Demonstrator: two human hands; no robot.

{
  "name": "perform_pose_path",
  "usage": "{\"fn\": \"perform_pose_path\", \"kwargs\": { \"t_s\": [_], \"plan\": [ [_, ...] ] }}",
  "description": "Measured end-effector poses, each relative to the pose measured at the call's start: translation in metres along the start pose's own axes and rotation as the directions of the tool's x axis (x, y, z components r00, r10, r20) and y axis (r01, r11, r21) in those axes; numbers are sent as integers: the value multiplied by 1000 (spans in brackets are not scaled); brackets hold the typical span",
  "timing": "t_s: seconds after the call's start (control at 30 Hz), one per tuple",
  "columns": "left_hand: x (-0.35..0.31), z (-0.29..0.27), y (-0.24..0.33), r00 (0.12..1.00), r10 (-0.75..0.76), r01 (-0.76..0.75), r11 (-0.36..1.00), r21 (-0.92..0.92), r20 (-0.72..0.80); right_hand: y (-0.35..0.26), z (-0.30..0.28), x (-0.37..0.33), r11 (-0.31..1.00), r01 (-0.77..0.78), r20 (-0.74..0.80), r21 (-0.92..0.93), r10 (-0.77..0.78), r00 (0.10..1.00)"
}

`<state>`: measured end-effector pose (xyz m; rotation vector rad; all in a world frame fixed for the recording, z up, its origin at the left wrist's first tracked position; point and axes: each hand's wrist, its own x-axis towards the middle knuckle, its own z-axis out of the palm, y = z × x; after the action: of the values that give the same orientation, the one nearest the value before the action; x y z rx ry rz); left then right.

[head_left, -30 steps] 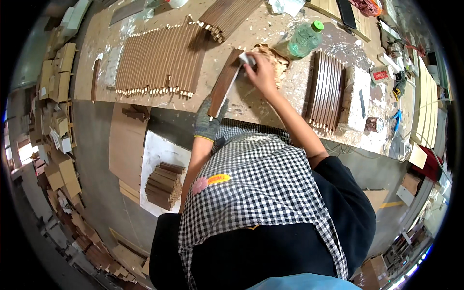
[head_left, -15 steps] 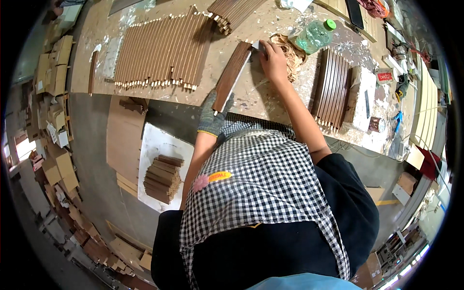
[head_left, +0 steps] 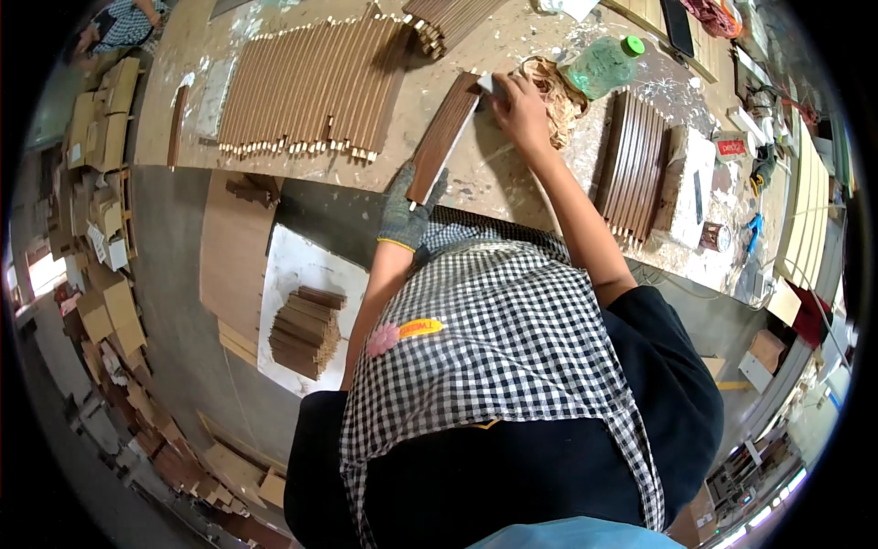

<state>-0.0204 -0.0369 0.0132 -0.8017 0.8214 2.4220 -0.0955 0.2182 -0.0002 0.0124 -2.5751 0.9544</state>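
Note:
My left hand [head_left: 399, 215], in a grey knit glove with a yellow-edged cuff, is closed around the near end of a brown wooden slat [head_left: 445, 135]. The slat points away from me at a slant over the table's front edge, and a pale peg shows at its near tip. My bare right hand [head_left: 523, 112] pinches a thin, flat grey-white piece [head_left: 490, 85] against the slat's far end; its exact kind cannot be made out. Right beside that hand lies crumpled brown paper [head_left: 556, 101].
Rows of pegged brown slats [head_left: 306, 87] lie left on the worktable [head_left: 366, 178], with another bundle [head_left: 633, 165] at right. A green-capped bottle [head_left: 599, 69], a white block [head_left: 684, 183] and a phone [head_left: 674, 27] are also there. Below, more slats [head_left: 306, 334] rest on a white board.
The view has shifted slightly. Both hands keep their hold, and the right one remains at the slat's far end. Another person in checked cloth has come into sight at the upper left.

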Motion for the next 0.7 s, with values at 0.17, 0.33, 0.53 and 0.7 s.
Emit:
{"fn": "perform_pose_path", "kwargs": {
  "t_s": [0.17, 0.33, 0.53, 0.7],
  "plan": [
    [7, -6, -7, 977, 120, -171, 934, 315, 176, -37, -7, -47, 987, 123, 129, 101, -136, 982],
    [28, -37, -15, 900, 278, -409, 272, 871, 336, -83, -28, -85, 904, 285, 260, 318, -372, 891],
    [1, -3, -4, 892, 267, -394, 67, 917, 364, -75, -16, -82, 932, 257, 225, 256, -316, 922],
    [32, -48, -15, 970, 160, -223, 883, 414, 183, -93, -21, -103, 840, 410, 330, 355, -523, 786]
  ]
}}
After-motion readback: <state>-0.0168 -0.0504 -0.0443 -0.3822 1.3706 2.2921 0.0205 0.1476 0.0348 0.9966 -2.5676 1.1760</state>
